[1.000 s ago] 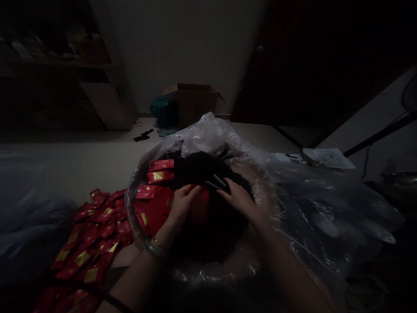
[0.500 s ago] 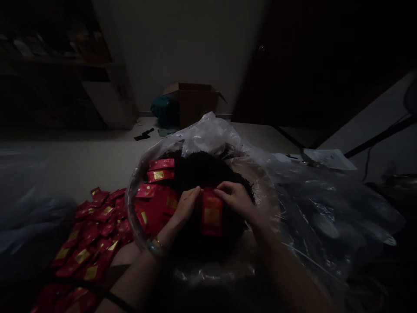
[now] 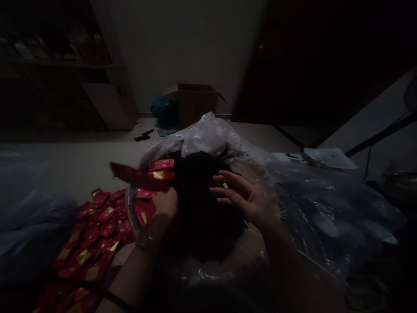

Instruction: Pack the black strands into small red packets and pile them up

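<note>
My left hand (image 3: 165, 204) is closed at the left side of a plastic-lined round tub (image 3: 130, 204). It grips one end of a red packet (image 3: 138, 176), which sticks out to the left over the rim, smeared by motion. Dark, loose leafy material (image 3: 202, 208), like tea leaves, fills the tub in a heap. Over its right part, my right hand (image 3: 244, 198) is open with fingers spread. A tiny pale speck shows between those fingers, too small to name. More red packets with gold labels (image 3: 162, 174) lie on the heap's left edge.
A pile of red packets (image 3: 97, 234) lies left of the tub. Clear plastic sheeting (image 3: 325, 217) spreads to the right. Against the back wall stand an open cardboard box (image 3: 198, 102) and a teal bag (image 3: 164, 111). The room is very dim.
The red packet that was between both hands over the middle of the heap is now at the left with my left hand. My right hand has let go and spread its fingers.
</note>
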A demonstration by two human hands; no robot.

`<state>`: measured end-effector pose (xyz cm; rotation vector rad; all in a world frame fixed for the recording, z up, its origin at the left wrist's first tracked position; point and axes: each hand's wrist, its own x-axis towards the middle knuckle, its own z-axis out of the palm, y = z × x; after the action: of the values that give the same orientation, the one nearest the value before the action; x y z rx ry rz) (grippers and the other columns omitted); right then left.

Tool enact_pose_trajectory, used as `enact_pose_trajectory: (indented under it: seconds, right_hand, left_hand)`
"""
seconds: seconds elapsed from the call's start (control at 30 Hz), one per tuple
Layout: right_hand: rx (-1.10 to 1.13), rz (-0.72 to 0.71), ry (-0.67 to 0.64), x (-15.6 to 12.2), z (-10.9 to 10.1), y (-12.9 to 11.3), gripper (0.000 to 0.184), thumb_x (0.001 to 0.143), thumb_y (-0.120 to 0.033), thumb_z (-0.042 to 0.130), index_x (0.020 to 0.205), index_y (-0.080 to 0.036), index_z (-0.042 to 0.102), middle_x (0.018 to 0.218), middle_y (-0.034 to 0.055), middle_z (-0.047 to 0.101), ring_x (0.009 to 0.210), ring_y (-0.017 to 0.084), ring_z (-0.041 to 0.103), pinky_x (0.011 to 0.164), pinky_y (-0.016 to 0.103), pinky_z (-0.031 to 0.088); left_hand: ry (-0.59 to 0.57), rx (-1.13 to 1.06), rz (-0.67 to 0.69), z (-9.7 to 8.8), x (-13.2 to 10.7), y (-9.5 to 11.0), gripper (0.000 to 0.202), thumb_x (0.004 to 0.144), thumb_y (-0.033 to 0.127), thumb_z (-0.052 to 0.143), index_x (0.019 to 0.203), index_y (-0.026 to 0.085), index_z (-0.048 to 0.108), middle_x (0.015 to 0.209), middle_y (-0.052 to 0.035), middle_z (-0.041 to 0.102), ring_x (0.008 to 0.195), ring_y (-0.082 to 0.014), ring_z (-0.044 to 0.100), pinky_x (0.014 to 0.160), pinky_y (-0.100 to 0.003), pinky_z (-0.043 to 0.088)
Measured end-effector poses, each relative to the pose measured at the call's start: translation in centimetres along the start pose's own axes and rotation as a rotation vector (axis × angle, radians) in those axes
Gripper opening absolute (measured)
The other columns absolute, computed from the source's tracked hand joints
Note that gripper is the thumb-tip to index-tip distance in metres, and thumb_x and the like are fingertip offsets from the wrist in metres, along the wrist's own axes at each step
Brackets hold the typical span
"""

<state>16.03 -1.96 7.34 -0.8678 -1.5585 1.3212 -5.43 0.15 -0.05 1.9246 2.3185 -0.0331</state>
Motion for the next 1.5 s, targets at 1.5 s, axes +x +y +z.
enact_pose_trajectory:
  seconds: [1.5]
  right_hand:
    - [-0.847,-0.245,0.143,1.9,0.0,4.7,0.015,0.082,-0.023,0.063,0.067,-0.02,0.061,0.067,0.0019,0.062,0.071,0.018,0.056,0.067,0.029,0.045]
  left_hand:
    - [0.418,-1.016,0.549,1.8,-1.4,2.6,0.022,0.082,0.029,0.061,0.101,0.02,0.069,0.081,-0.0028,0.074,0.067,-0.0141,0.068,0.064,-0.023,0.054]
